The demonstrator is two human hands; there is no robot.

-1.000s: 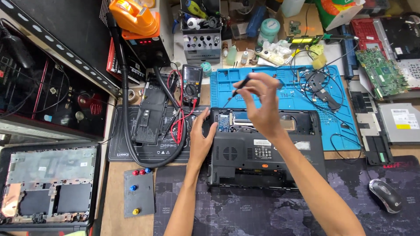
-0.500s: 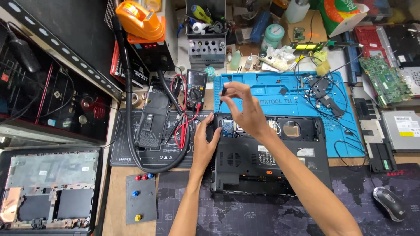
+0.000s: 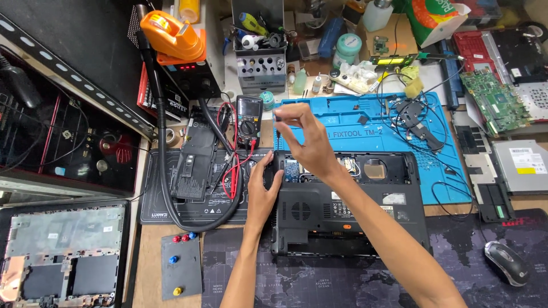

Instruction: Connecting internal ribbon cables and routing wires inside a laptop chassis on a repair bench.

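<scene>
The left hand (image 3: 264,191) grips the left edge of the laptop base (image 3: 348,202), fingers curled. The right hand (image 3: 308,142) pinches a screwdriver (image 3: 277,128) in narrow fingertips, shaft upright, tip down at the base's rear left corner.

I see a green-and-orange bag (image 3: 436,17) at the top edge, a white-and-yellow label on the grey optical drive (image 3: 520,164) at right — and the multimeter (image 3: 249,117) with its dark, blank screen, mid-bench beside red leads.
</scene>
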